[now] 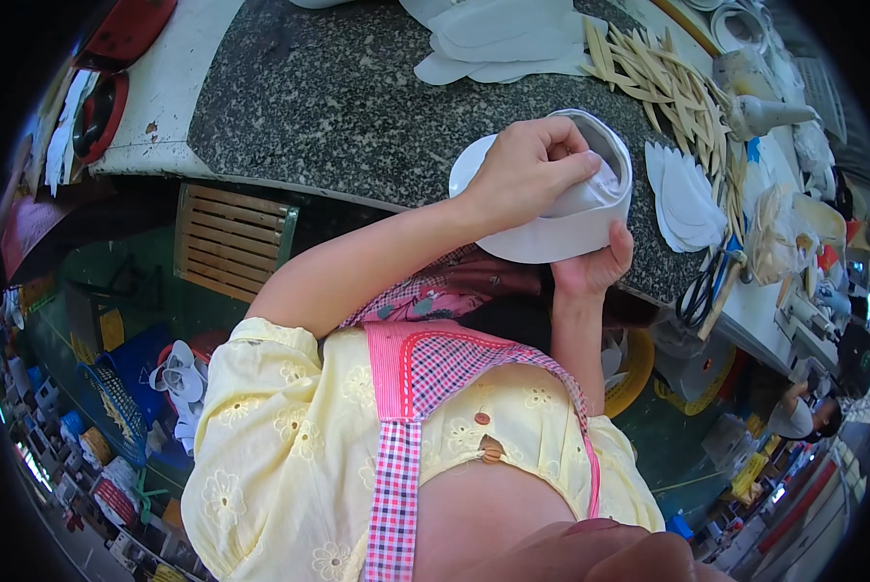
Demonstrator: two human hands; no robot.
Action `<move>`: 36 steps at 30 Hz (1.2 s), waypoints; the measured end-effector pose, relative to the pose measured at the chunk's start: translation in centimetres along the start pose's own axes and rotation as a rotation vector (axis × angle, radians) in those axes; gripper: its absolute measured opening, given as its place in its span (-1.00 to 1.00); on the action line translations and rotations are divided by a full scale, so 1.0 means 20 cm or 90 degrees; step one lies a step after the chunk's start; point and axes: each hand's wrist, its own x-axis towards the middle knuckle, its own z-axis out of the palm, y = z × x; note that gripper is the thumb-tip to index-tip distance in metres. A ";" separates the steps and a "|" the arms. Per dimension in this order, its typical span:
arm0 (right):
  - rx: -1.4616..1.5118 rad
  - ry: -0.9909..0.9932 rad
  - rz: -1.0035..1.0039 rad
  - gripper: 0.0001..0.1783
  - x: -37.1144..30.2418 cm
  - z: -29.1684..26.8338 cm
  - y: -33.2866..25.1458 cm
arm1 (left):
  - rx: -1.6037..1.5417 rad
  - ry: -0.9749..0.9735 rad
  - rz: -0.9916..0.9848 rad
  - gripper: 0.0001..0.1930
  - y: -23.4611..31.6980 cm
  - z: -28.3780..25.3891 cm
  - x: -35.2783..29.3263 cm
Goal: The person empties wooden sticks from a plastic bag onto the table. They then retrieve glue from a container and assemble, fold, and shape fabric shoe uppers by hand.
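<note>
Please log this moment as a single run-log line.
left hand: fingers inside white cap | right hand: supporting cap from below | over granite worktop

bright, even daylight, soft shadows; strong fisheye bending and a black vignette at the rim; edges slightly blurred.

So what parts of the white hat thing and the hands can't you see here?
Head view only:
- Inside of the white cap: the left hand has its fingers tucked into it, hiding what they touch.
- Right hand: mostly behind the cap; only thumb and palm edge show, so its grip is unclear.
- Cap's underside: faces away from the camera.
- Scissors: too small and bent near the rim to make out well.
</note>
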 end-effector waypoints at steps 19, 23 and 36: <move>-0.124 -0.008 -0.071 -0.36 -0.03 0.04 -0.01 | 0.001 -0.064 -0.062 -0.86 -0.04 0.03 0.05; -0.018 0.020 -0.068 -0.37 -0.02 0.03 0.00 | 0.115 -0.142 -0.018 -0.88 0.01 0.04 0.08; 0.098 0.019 -0.127 -0.39 -0.01 0.03 0.07 | 0.286 0.056 0.400 -0.78 -0.03 -0.03 -0.11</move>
